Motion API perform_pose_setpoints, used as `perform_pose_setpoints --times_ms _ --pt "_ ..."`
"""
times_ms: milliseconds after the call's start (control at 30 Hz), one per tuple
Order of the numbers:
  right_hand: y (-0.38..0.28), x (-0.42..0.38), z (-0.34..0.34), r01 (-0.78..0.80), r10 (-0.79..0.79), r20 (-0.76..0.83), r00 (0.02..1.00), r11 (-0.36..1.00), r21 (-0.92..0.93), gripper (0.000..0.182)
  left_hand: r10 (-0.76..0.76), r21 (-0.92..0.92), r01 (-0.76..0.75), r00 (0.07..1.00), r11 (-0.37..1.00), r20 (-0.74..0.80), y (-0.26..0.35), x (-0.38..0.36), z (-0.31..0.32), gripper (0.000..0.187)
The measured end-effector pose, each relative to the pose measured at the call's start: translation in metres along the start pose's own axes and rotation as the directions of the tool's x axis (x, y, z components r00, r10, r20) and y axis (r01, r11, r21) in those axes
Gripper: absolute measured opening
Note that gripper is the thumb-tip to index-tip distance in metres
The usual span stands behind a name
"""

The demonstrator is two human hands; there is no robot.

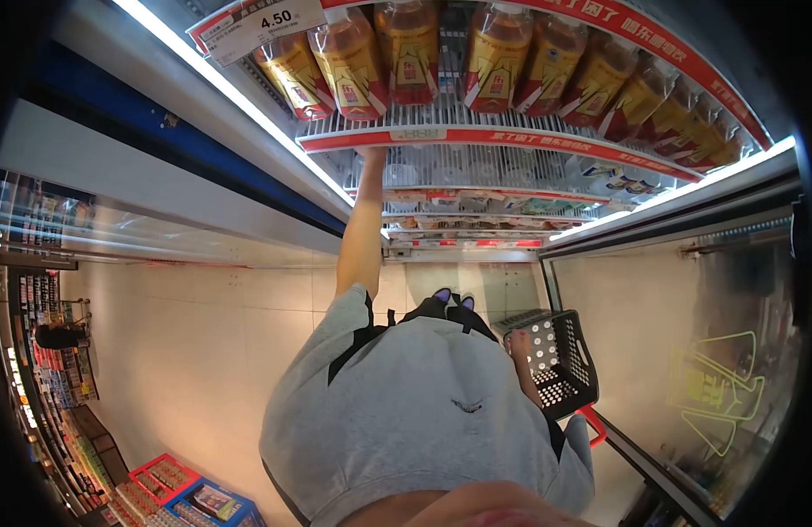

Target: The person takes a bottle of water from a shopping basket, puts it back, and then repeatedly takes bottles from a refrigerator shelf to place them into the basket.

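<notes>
My left arm reaches up into a lit drinks cooler, and my left hand [371,153] is mostly hidden under the red-edged shelf [476,137]; its fingers do not show. On that shelf stand several bottles [412,61] with gold and red labels. Low at my right side, my right hand [518,341] is beside the upper left rim of a black shopping basket [575,351] with round holes and a red handle [597,425]. The fingers of that hand are too small to make out. No goods can be made out in the basket.
A price tag [274,19] reading 4.50 hangs at the top left. The open glass door [634,307] is at the right. Stocked shelves [50,369] and a person [59,336] near a cart are at the far left. Boxed goods [164,474] stand at the lower left.
</notes>
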State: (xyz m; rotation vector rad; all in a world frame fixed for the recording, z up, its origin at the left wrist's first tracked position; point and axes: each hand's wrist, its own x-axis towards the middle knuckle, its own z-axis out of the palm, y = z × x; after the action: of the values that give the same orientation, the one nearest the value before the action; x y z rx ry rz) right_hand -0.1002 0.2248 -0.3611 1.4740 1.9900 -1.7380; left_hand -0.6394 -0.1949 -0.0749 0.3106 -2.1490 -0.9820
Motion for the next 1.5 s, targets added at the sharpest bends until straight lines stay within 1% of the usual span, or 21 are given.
perform_pose_setpoints --times_ms 67,100,200,300,433,467,533,567,667,700,733,767,800,900,1000,1100,1200,1233,1300,1433,1500 --pt "0.04 0.033 0.002 0.03 -0.034 -0.054 0.998 0.997 -0.077 0.029 -0.036 0.014 0.036 0.999 0.999 -0.017 0.007 0.002 -0.002 0.067" --pt "0.008 0.007 -0.004 0.019 -0.021 0.06 0.998 0.999 0.036 0.03 -0.053 0.02 0.053 0.998 0.998 -0.028 0.01 0.002 -0.003 0.068" --pt "-0.02 -0.016 -0.007 0.033 -0.048 0.079 0.996 0.983 0.178 0.028 -0.1 0.039 0.102 0.994 0.994 -0.054 0.021 0.001 -0.007 0.07" --pt "-0.018 -0.019 -0.01 0.049 -0.053 0.008 0.999 0.964 0.26 0.027 -0.134 0.08 0.139 0.989 0.987 -0.062 0.034 0.003 -0.007 0.07" --pt "-0.013 -0.019 -0.034 0.002 -0.011 0.073 0.997 0.993 0.118 0.021 -0.195 0.156 0.209 0.976 0.965 -0.098 0.05 -0.001 -0.01 0.072" --pt "-0.004 -0.016 -0.038 -0.028 0.023 0.042 0.999 0.991 0.13 0.023 -0.193 0.181 0.211 0.975 0.961 -0.113 0.058 -0.003 -0.013 0.072" --pt "0.025 -0.007 -0.038 -0.089 0.093 -0.015 0.996 0.983 0.16 0.028 -0.14 0.253 0.174 0.979 0.952 -0.148 0.082 -0.012 -0.025 0.073" --pt "0.035 -0.006 -0.038 -0.098 0.109 -0.075 0.991 0.986 0.133 0.024 -0.063 0.253 0.099 0.987 0.962 -0.145 0.094 -0.02 -0.031 0.073" --pt "0.03 -0.015 -0.046 -0.06 0.054 -0.038 0.998 0.979 -0.192 0.024 0.327 0.036 -0.328 0.945 0.944 0.007 0.127 -0.044 -0.011 0.066" --pt "0.034 -0.013 -0.044 -0.046 0.034 -0.068 0.997 0.983 -0.179 0.025 0.459 -0.077 -0.454 0.886 0.888 0.07 0.136 -0.052 0.0 0.063" --pt "0.06 0.009 -0.045 -0.029 0.025 -0.024 0.999 0.981 -0.193 0.026 0.522 -0.075 -0.518 0.833 0.852 0.181 0.166 -0.061 0.005 0.065" --pt "0.068 0.013 -0.039 0.016 -0.026 -0.063 0.998 0.987 -0.16 0.024 0.569 -0.104 -0.564 0.778 0.819 0.266 0.19 -0.067 0.014 0.064" --pt "0.069 0.017 -0.036 0.064 -0.078 -0.106 0.991 0.99 -0.126 0.023 0.573 -0.103 -0.577 0.741 0.81 0.35 0.207 -0.069 0.024 0.062" --pt "0.043 0.014 -0.028 -0.003 0.012 -0.084 0.996 0.995 0.1 0.02 0.523 -0.06 -0.598 0.643 0.799 0.559 0.244 -0.066 0.05 0.059" --pt "0.019 -0.005 -0.025 0.014 0.021 -0.097 0.995 0.936 0.352 0.016 0.441 0.004 -0.615 0.571 0.789 0.693 0.261 -0.059 0.076 0.055" --pt "0.051 0.005 -0.033 -0.062 0.082 -0.064 0.995 0.959 0.275 0.016 0.392 0.029 -0.613 0.54 0.79 0.745 0.267 -0.056 0.088 0.051" --pt "0.076 -0.009 -0.038 -0.089 0.13 -0.114 0.985 0.946 0.312 0.027 0.36 0.032 -0.592 0.532 0.805 0.766 0.27 -0.052 0.09 0.047" --pt "0.115 0.003 -0.04 0.026 -0.01 -0.132 0.991 0.993 0.115 0.028 0.358 0.024 -0.585 0.529 0.811 0.77 0.27 -0.052 0.09 0.046" --pt "0.197 0.03 -0.045 0.231 -0.29 -0.162 0.943 0.923 -0.308 0.032 0.362 0.005 -0.564 0.537 0.826 0.762 0.27 -0.053 0.088 0.044" --pt "0.118 -0.024 -0.061 -0.164 0.144 -0.099 0.985 0.958 -0.234 0.033 0.398 -0.068 -0.506 0.582 0.86 0.709 0.265 -0.057 0.076 0.039" --pt "0.085 -0.03 -0.06 -0.067 0.069 -0.072 0.995 0.997 0.025 0.031 0.423 -0.178 -0.411 0.645 0.894 0.636 0.26 -0.061 0.062 0.037"
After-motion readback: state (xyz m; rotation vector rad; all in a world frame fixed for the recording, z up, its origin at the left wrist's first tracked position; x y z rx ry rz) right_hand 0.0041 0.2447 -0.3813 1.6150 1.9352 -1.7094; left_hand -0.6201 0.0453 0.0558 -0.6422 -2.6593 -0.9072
